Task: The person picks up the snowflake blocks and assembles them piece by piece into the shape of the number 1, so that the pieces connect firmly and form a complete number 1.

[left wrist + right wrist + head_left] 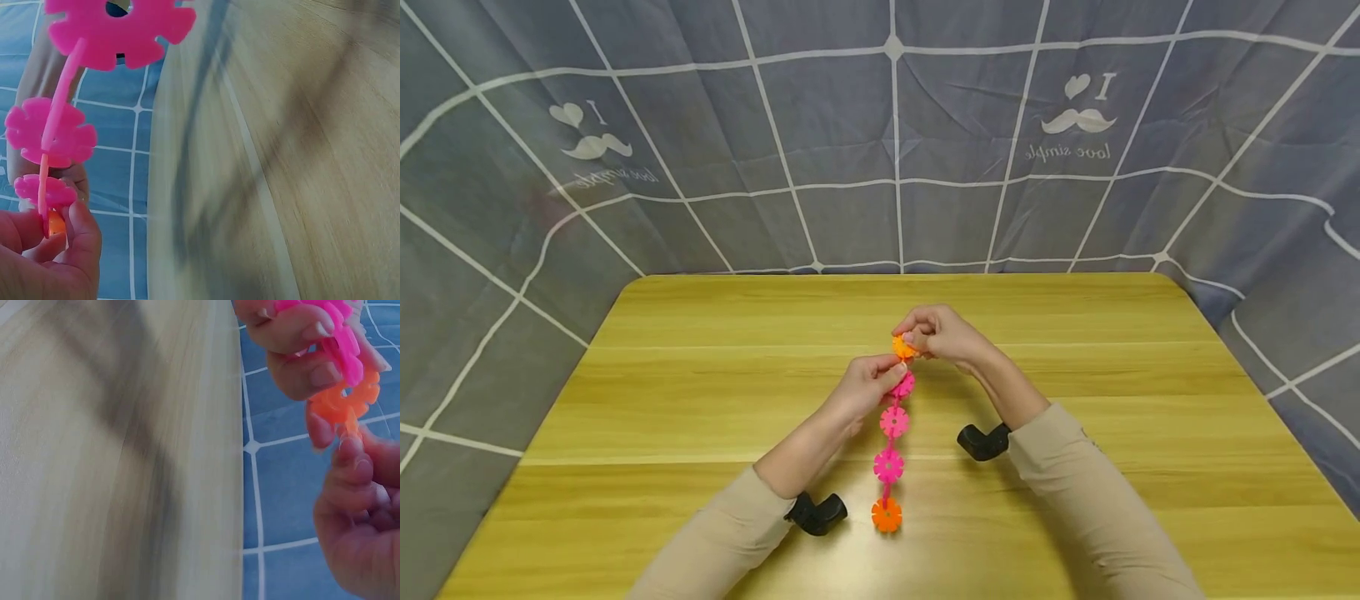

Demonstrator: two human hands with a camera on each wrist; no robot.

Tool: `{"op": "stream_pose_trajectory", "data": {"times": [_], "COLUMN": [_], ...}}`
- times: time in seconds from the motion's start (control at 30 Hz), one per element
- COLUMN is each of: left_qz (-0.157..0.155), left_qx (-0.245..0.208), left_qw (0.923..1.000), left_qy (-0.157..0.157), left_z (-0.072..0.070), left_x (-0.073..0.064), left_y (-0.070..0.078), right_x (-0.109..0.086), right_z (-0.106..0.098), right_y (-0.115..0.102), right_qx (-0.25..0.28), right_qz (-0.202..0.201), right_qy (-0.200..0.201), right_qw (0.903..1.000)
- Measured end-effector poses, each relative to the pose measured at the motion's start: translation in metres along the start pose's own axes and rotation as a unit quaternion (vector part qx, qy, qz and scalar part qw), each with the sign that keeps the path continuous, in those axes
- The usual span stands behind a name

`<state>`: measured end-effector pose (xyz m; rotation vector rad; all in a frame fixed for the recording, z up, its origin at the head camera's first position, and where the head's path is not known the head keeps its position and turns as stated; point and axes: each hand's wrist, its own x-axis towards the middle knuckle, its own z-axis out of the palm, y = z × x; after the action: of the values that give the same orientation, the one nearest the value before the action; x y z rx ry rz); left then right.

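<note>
A chain of notched plastic discs [893,422], pink with an orange disc [886,515] at its near end, runs up the middle of the head view, raised over the table. My left hand [867,385] pinches the chain near its far end, thumb and fingers by a pink disc [904,384]. Just beyond, my right hand [942,335] holds an orange disc [902,347] between thumb and fingers. In the right wrist view, the right fingertips [353,453] pinch an edge-on orange piece against a flat orange disc [350,400], which the left fingers hold from above.
A wood-grain table [700,375] lies beneath both hands. Grey curtains [827,125] with white grid lines stand behind it and at both sides. Black angled fittings [820,514] sit under each wrist, by the beige sleeves [737,525].
</note>
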<state>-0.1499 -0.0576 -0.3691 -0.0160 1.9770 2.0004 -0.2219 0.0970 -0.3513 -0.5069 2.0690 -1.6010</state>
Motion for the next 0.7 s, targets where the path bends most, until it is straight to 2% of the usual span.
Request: {"op": "stream_pose_trajectory", "data": {"times": [0.2, 0.37, 0.5, 0.7], "left_qz": [-0.006, -0.01, -0.014, -0.018], "left_qx": [0.006, -0.007, -0.02, -0.048], "left_qw": [1.0, 0.9993, 0.9986, 0.9972], "left_qy": [0.003, 0.035, 0.047, 0.054], "left_z": [-0.002, -0.003, -0.003, -0.005], "left_x": [-0.002, 0.002, 0.004, 0.009], "left_y": [0.0, 0.002, 0.004, 0.007], "right_x": [-0.002, -0.002, -0.002, -0.003], "right_z": [0.001, 0.002, 0.001, 0.001], "right_y": [0.002, 0.003, 0.004, 0.008], "right_qx": [0.014, 0.029, 0.051, 0.119], "right_qz": [0.011, 0.013, 0.028, 0.042], "right_qy": [-0.008, 0.024, 0.044, 0.017], "right_qw": [0.9998, 0.9992, 0.9973, 0.9919]}}
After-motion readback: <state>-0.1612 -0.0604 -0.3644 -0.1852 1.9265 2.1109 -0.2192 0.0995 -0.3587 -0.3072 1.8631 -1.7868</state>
